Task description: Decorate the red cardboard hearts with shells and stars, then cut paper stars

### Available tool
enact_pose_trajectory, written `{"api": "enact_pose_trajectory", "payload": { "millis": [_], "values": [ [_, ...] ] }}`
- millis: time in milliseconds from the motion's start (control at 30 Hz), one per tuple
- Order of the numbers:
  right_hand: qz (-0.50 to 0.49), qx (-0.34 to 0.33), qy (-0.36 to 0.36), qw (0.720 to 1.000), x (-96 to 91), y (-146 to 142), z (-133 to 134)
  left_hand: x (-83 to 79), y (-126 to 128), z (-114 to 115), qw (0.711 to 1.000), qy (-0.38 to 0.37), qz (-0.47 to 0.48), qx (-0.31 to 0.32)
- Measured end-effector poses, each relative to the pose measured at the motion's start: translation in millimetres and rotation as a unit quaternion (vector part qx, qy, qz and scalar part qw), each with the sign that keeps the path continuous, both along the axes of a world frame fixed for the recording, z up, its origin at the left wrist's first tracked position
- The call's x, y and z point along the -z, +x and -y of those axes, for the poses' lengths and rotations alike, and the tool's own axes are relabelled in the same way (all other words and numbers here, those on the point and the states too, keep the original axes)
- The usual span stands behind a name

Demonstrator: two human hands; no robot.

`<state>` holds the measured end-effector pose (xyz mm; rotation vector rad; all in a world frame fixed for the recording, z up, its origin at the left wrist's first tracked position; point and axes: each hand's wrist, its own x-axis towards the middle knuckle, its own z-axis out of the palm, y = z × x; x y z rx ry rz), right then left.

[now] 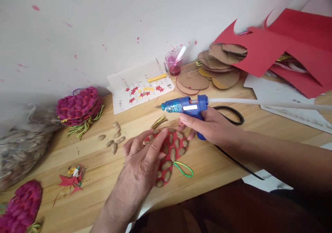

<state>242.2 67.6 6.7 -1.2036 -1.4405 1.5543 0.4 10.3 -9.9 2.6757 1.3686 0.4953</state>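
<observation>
Many brown peanuts [173,154] cover a red piece [177,152] with a green loop [192,173].

Glue gun [193,113]: blue; nose [171,105] speckled turquoise. Card [177,154]: red. Peanuts [173,154]: tan. Wall [103,25], 12 o'clock: white, pink-spattered.

Head view, faced forward and down
The table [88,153] is viewed from close above, behind left hand [140,165] and right hand [211,125], the wall [111,21] at twelve o'clock.
</observation>
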Motion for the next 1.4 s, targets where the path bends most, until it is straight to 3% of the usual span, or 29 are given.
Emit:
{"api": "enact_pose_trajectory", "payload": {
  "millis": [833,1100,1300,1400],
  "values": [
    [0.000,-0.011,-0.011,1.000,-0.5,-1,-1,-1.2,7,-7,0.999,0.009,0.014,-0.028],
    [-0.010,-0.002,0.009,1.000,5.2,-2,-1,5.6,7,-8,0.999,0.023,0.034,-0.031],
    [-0.018,-0.008,0.021,1.000,9.1,-3,-2,2.3,-3,-13,0.987,-0.058,0.147,-0.031],
    [-0.027,-0.003,0.009,1.000,8.3,-3,-2,-4.9,-9,-12,0.962,-0.038,0.258,-0.077]
  ]
}}
